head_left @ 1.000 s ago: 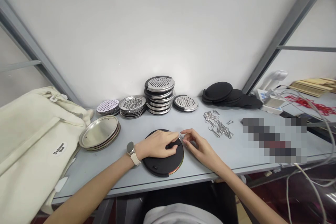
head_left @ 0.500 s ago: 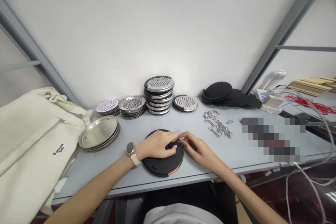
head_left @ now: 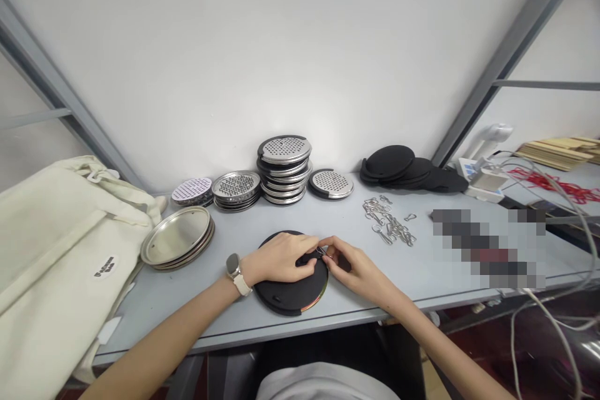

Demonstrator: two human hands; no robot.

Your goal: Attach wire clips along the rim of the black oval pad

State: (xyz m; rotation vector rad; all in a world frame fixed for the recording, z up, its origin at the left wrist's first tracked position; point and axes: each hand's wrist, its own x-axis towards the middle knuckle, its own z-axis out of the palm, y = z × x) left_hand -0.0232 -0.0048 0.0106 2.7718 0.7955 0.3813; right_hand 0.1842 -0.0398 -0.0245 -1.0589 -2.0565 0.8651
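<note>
A round black disc (head_left: 293,297) lies flat near the table's front edge, with a thin coloured strip along its lower right rim. My left hand (head_left: 284,257), wearing a watch, presses down over its upper part, with thumb and fingers bent around its upper right edge. At that edge my right hand (head_left: 354,267) pinches a small metal snap clip (head_left: 322,251) between thumb and index finger. The fingers partly cover the clip, so I cannot tell whether it passes through the disc. Loose metal clips (head_left: 394,228) lie in a pile to the right.
Along the wall stand a tall stack of graters (head_left: 285,169), a single grater (head_left: 332,184), grating plates (head_left: 236,187) and black discs (head_left: 389,164). Metal lids (head_left: 175,236) and a cream bag (head_left: 60,262) are at the left. Cables (head_left: 569,200) hang at the right.
My right fingertips have shifted slightly at the disc's edge, and the clip sits at a slightly different angle. My left hand and the disc stay in place.
</note>
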